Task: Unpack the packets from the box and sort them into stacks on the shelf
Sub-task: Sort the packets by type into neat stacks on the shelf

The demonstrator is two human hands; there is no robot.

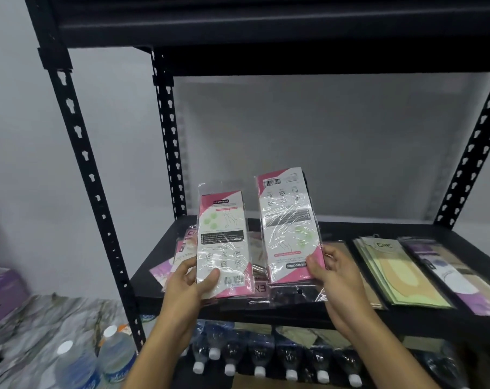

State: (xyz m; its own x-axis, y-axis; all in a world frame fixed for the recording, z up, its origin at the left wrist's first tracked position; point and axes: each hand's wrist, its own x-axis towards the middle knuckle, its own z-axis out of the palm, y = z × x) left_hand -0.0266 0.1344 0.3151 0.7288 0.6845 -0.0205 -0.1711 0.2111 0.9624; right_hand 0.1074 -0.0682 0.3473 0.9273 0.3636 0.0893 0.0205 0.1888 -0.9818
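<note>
I hold two pink-and-white stocking packets upright above the black shelf [336, 231]. My left hand [191, 282] grips the bottom of the left packet [222, 242], thumb across its front. My right hand [329, 269] pinches the lower edge of the right packet [288, 226], which is turned upside down. Both show their printed backs with barcodes. Under them on the shelf lies a loose pile of pink packets [182, 248]. To the right lie a green-and-yellow stack [395, 272] and a purple stack [451, 272]. The box is not in view.
Black slotted uprights [98, 197] frame the shelf. Below it, a shrink-wrapped row of capped bottles [266, 357] lies on the lower level. Two water bottles [98, 360] stand on a marbled surface at lower left, beside a purple box [2, 290].
</note>
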